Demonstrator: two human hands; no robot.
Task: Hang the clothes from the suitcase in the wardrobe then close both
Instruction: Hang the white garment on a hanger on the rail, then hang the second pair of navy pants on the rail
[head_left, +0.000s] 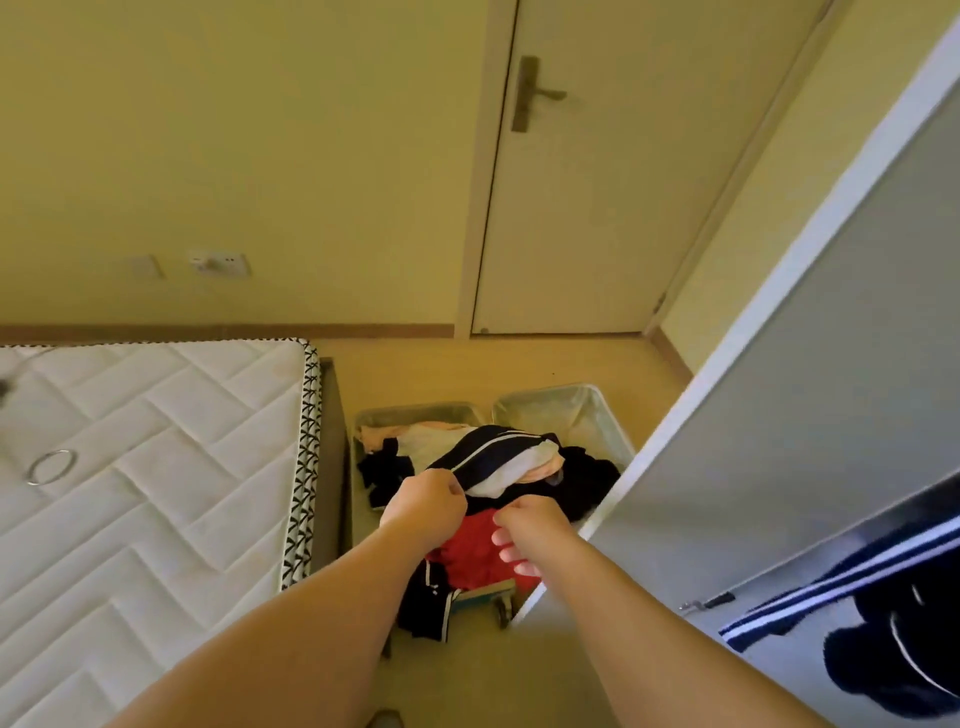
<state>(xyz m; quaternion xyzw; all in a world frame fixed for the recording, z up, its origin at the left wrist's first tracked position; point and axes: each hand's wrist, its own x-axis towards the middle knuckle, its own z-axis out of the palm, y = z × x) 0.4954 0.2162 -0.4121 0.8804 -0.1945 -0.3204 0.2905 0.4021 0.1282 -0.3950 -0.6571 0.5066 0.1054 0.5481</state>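
Note:
An open suitcase (582, 410) lies on the floor between the bed and the wardrobe, heaped with clothes. On top is a dark navy garment with white stripes (493, 457); a red garment (475, 551) lies under my hands. My left hand (428, 501) grips the near edge of the striped garment. My right hand (532, 527) hovers just right of it with fingers curled over the clothes; what it holds, if anything, is hidden. The wardrobe's open door (810, 395) stands at the right, and a dark striped garment (893, 623) hangs inside at lower right.
A bare white mattress (156, 467) fills the left, with a metal ring (52, 466) on it. A closed room door (613, 171) is ahead. The wardrobe door's lower corner reaches close to the suitcase's right half.

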